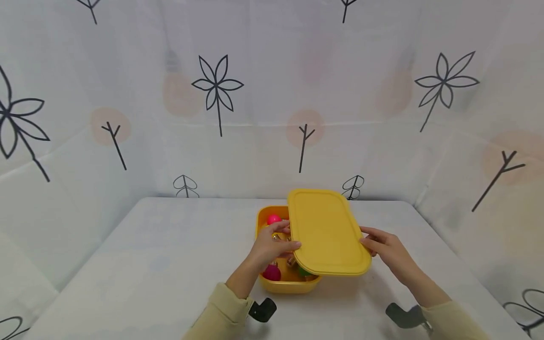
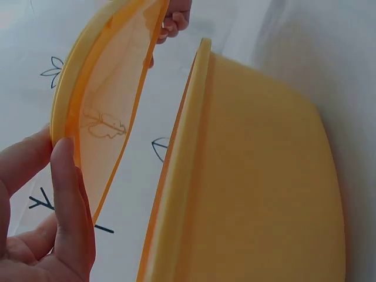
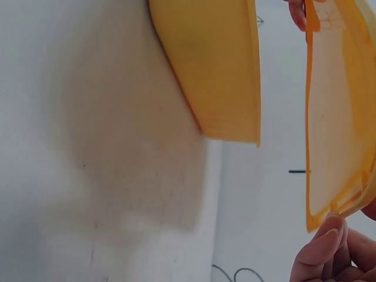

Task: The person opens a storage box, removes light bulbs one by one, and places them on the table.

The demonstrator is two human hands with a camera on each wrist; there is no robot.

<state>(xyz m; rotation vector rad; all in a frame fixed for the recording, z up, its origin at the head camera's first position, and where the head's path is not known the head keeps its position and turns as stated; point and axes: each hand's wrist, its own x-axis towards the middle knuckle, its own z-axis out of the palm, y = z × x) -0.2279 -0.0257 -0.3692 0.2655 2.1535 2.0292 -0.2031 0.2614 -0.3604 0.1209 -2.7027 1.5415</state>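
Observation:
A yellow rectangular lid (image 1: 325, 231) is held up between both hands, over the right part of a yellow plastic box (image 1: 289, 287). My left hand (image 1: 269, 245) pinches the lid's left edge, thumb on top. On the opposite edge, my right hand (image 1: 384, 250) grips with thumb and fingers. In the left wrist view a gap shows between the lid (image 2: 106, 111) and the box rim (image 2: 188, 129). Inside the box lie a pink ball (image 1: 274, 219), a magenta bauble (image 1: 272, 272) and a green item (image 1: 303, 271), partly covered by the lid and left hand.
The box stands on a white table (image 1: 178, 264) whose far edge meets a pale curtain (image 1: 263, 156) printed with flowers and twigs. Dark wrist-camera mounts (image 1: 262, 310) show at both wrists.

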